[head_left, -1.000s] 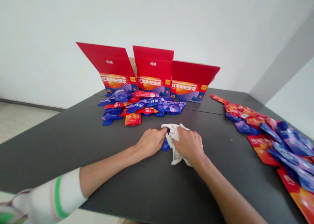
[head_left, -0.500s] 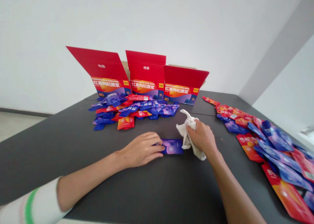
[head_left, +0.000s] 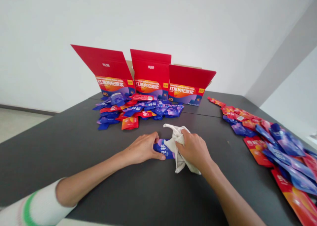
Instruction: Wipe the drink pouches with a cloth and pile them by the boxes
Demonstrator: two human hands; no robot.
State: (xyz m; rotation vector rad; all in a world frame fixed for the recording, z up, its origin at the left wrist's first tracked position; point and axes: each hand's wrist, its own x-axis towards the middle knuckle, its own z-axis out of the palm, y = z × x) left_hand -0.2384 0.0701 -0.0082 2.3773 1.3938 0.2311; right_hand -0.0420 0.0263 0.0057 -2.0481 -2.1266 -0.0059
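Left sleeve: your white knit cuff (head_left: 51, 203), banded in green, ends partway along the forearm.
Left carton: red-flapped box (head_left: 116, 84), flap raised, at the rear of the dark table (head_left: 133, 194).
Loose heap: mixed blue and red pouches (head_left: 138, 108) lie in front of the cartons, overlapping.
Left hand: your left hand (head_left: 145, 148) is clamped on the left end of the blue pouch, thumb on the near edge, fingers opposite.
Middle carton: second box (head_left: 151, 84), flap raised.
Blue pouch: the single blue pouch (head_left: 163, 150) lies on the table between your hands, right end covered by cloth.
Cloth: white cloth (head_left: 182, 158), bunched, touching the pouch.
Right carton: third box (head_left: 187, 90), flap raised.
Right hand: your right hand (head_left: 194, 150) is closed around the cloth.
Right row: further pouches (head_left: 284, 140) overlap along the table's right side.
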